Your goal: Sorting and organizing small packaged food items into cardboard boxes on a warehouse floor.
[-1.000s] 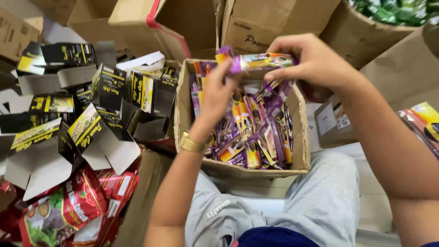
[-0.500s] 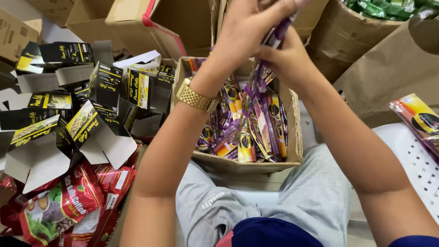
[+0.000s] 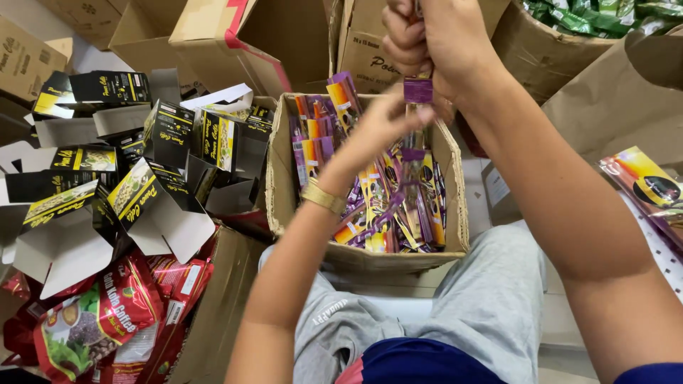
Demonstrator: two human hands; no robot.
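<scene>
Purple sachets hang in a strip (image 3: pixel 416 135) from the right hand (image 3: pixel 434 39), whose fingers are curled tight around the strip's top end at about twelve o'clock in the view. The left hand (image 3: pixel 380 124), wearing a gold watch (image 3: pixel 321 197), reaches up from six o'clock, its thumb and forefinger closed on a sachet just under the right fist, near a joint between sachets. The step in hand looks like parting one sachet from the strip; that would call for a firm pinch either side of the joint and a short tear. Directly below, between the knees, an open cardboard box (image 3: pixel 281 178) holds many loose purple, orange and yellow sachets, lying jumbled. At nine o'clock sits a heap of small black-and-yellow cartons (image 3: pixel 153 192), flaps open, apparently unfilled. At seven o'clock lie red pouches (image 3: pixel 107 313). At one o'clock a brown box (image 3: pixel 541 57) holds green packets (image 3: pixel 605 14).
</scene>
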